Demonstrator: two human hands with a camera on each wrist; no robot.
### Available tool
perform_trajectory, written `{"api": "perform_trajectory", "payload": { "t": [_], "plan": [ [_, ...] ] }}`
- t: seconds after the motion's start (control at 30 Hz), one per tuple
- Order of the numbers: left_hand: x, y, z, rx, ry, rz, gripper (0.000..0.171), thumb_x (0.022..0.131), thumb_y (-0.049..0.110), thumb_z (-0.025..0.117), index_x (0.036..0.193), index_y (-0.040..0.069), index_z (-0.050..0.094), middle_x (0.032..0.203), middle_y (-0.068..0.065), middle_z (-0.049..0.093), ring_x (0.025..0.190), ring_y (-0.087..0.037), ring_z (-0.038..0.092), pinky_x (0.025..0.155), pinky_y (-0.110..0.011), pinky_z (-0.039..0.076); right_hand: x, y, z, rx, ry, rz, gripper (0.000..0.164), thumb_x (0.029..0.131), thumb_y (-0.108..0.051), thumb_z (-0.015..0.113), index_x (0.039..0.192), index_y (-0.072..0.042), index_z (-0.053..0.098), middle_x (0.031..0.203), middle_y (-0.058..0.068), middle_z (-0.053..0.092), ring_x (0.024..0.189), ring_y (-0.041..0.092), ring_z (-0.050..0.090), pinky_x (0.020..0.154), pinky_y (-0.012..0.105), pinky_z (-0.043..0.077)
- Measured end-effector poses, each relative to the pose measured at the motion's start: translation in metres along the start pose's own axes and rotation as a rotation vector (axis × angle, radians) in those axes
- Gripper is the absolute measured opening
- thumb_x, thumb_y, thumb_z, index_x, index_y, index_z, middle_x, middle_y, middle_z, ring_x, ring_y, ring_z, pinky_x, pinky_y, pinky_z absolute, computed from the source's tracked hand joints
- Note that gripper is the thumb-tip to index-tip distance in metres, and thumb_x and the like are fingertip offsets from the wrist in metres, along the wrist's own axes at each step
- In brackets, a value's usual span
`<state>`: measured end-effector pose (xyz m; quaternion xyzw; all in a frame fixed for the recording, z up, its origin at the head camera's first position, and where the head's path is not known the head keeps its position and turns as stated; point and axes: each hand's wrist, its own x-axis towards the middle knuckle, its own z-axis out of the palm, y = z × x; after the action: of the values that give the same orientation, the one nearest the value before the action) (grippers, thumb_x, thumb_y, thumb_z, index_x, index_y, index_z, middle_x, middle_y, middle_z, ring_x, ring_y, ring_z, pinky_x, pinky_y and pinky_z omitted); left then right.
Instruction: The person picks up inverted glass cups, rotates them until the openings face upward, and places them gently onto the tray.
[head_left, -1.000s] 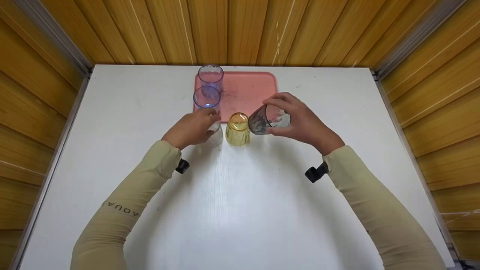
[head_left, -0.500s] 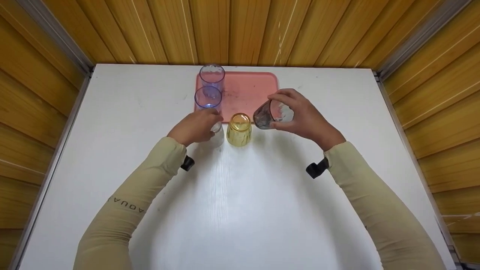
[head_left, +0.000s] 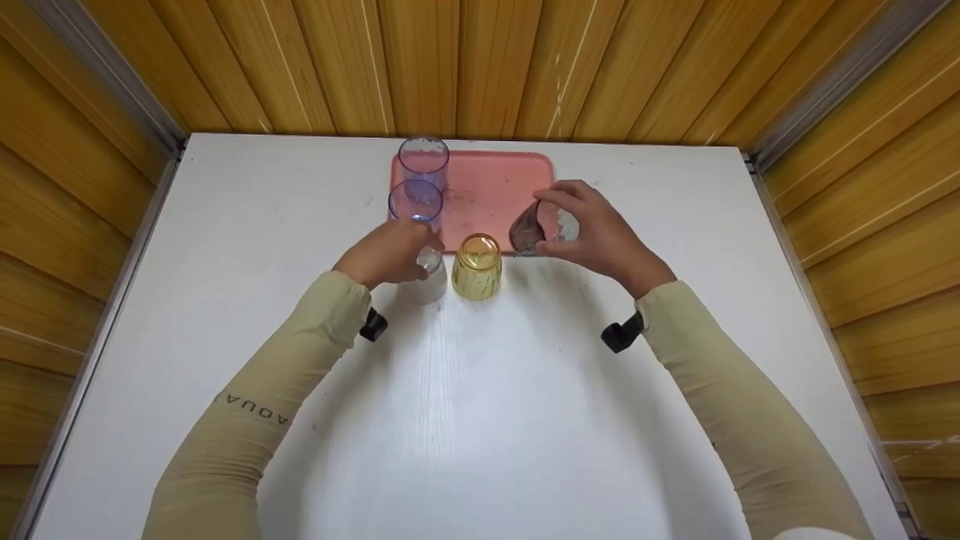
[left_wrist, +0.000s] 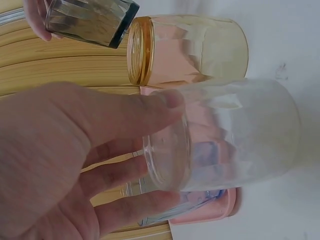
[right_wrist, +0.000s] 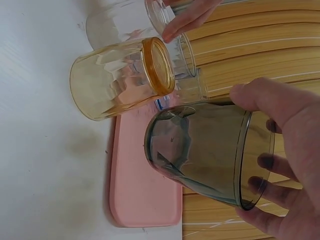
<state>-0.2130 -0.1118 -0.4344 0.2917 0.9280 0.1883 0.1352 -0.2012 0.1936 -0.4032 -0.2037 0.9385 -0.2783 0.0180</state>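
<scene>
In the head view my left hand (head_left: 391, 251) grips a clear glass (left_wrist: 245, 137) that stands upside down on the table, thumb and fingertips round its base. Just right of it is an upside-down yellow glass (head_left: 478, 277), which neither hand touches. My right hand (head_left: 592, 234) holds a smoky grey glass (right_wrist: 200, 150) near its rim, thumb on one side and fingers on the other. This grey glass is tilted, its base pointing left, and overlaps the front right corner of the pink tray (head_left: 495, 199) in the head view.
Two blue-tinted glasses, a rear one (head_left: 424, 161) and a front one (head_left: 415, 196), stand mouth up at the tray's left end. Wood-panelled walls (head_left: 487, 67) border the white table (head_left: 450, 420) at the back and sides.
My right hand has carried the grey glass slightly right and back, away from the yellow glass it was right beside. The left hand keeps its hold on the clear glass.
</scene>
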Motion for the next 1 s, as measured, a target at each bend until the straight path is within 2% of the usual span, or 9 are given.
{"api": "perform_trajectory", "payload": {
  "t": [0.23, 0.63, 0.77, 1.0],
  "plan": [
    [0.004, 0.003, 0.001, 0.016, -0.015, -0.011, 0.046, 0.072, 0.002, 0.082, 0.117, 0.006, 0.070, 0.118, -0.011, 0.069, 0.111, -0.028, 0.065, 0.097, -0.040, 0.053, 0.006, 0.005, 0.002, -0.022, -0.013, 0.030, 0.069, 0.080, -0.026, 0.079, 0.141, -0.028, 0.048, 0.145, 0.001, 0.041, 0.135, 0.022, 0.040, 0.110, 0.045, 0.041],
    [0.003, 0.000, 0.000, 0.028, -0.015, -0.015, 0.045, 0.073, 0.003, 0.081, 0.117, 0.006, 0.070, 0.118, -0.010, 0.070, 0.110, -0.028, 0.066, 0.096, -0.040, 0.054, 0.016, 0.013, 0.007, -0.016, -0.032, 0.108, 0.072, 0.080, -0.030, 0.079, 0.143, -0.027, 0.046, 0.147, 0.004, 0.039, 0.138, 0.025, 0.036, 0.112, 0.048, 0.038],
    [0.002, 0.001, -0.001, 0.007, -0.027, -0.023, 0.046, 0.073, 0.002, 0.081, 0.117, 0.006, 0.070, 0.119, -0.011, 0.069, 0.111, -0.028, 0.065, 0.096, -0.041, 0.054, 0.019, 0.018, 0.007, -0.023, -0.032, 0.109, 0.072, 0.080, -0.029, 0.079, 0.144, -0.025, 0.045, 0.147, 0.005, 0.039, 0.139, 0.027, 0.035, 0.112, 0.048, 0.038],
    [0.002, -0.001, -0.002, 0.013, -0.011, 0.007, 0.047, 0.072, 0.001, 0.082, 0.117, 0.004, 0.070, 0.118, -0.012, 0.069, 0.113, -0.029, 0.064, 0.098, -0.040, 0.052, 0.024, 0.022, 0.010, -0.039, -0.025, 0.111, 0.070, 0.081, -0.026, 0.078, 0.144, -0.025, 0.047, 0.148, 0.007, 0.038, 0.140, 0.028, 0.034, 0.113, 0.047, 0.037]
  ]
}}
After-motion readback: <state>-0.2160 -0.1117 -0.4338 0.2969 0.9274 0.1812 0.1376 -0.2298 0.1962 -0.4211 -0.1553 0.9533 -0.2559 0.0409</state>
